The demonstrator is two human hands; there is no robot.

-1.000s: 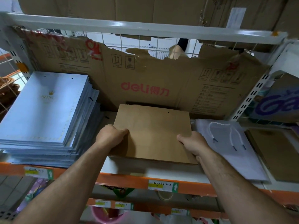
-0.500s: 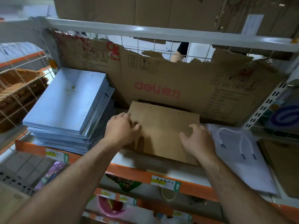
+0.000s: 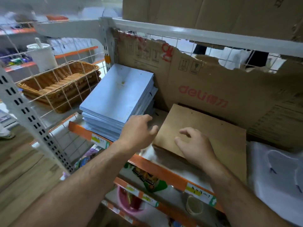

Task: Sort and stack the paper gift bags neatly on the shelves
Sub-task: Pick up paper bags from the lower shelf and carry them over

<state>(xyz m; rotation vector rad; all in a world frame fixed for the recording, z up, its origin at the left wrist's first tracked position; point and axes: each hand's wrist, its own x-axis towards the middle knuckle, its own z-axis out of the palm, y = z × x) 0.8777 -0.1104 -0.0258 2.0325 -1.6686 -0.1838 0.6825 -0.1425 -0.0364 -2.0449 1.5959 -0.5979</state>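
The flat brown kraft paper gift bag [image 3: 213, 133] looks light, stiff, creasable (take both side edges); left hand [image 3: 139, 130] hovers empty, relaxed; right hand [image 3: 195, 145] rests open-fingered on it.

Retail shop, stock aisle. Metal shelving: slotted white upright [image 3: 32, 122] near left, orange shelf edge [image 3: 164, 171] with yellow price labels [image 3: 199, 193], wire mesh back [image 3: 229, 53]. Flat stock in piles: pale blue paper bags [image 3: 118, 99] left, brown paper bags [image 3: 213, 133] centre. Far-left shelf: wicker baskets [image 3: 60, 84]. Back lined with torn cardboard sheet [image 3: 213, 89].
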